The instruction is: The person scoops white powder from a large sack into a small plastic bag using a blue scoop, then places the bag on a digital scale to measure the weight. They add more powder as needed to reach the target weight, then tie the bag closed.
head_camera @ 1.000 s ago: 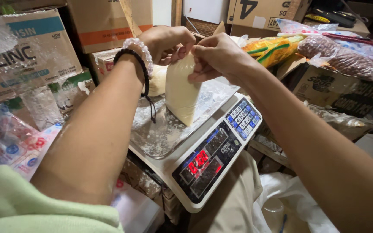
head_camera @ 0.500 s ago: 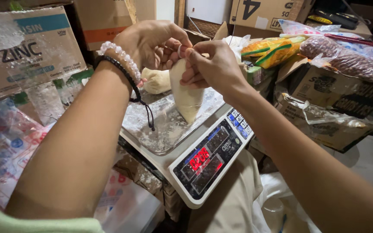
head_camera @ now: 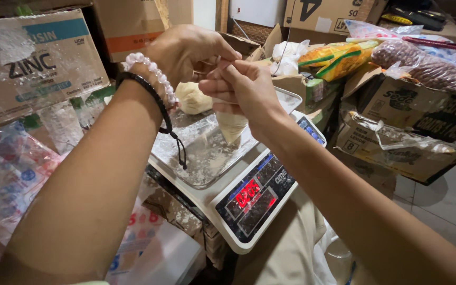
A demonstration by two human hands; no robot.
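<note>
Both my hands hold the top of a small clear plastic bag of pale powder (head_camera: 231, 126) above the metal pan (head_camera: 207, 158) of a white digital scale (head_camera: 249, 198). My left hand (head_camera: 186, 53), with a bead bracelet and a black cord at the wrist, pinches the bag's neck from the left. My right hand (head_camera: 241, 89) grips the same neck from the right and hides most of the bag. A second tied bag of powder (head_camera: 192, 98) lies at the far edge of the pan. The pan is dusted with white powder. The scale's red display (head_camera: 247, 193) is lit.
Cardboard boxes (head_camera: 32, 63) stack up on the left and behind. Open boxes (head_camera: 397, 132) on the right carry a bag of brown nuts (head_camera: 423, 66) and yellow packets (head_camera: 333, 60). Printed plastic packets (head_camera: 6, 174) lie at the lower left. A white plastic sack (head_camera: 344, 258) sits below the scale.
My hands have shifted slightly left and drawn together on the bag's neck; my right hand now covers more of the bag, and the bag has lifted higher above the pan.
</note>
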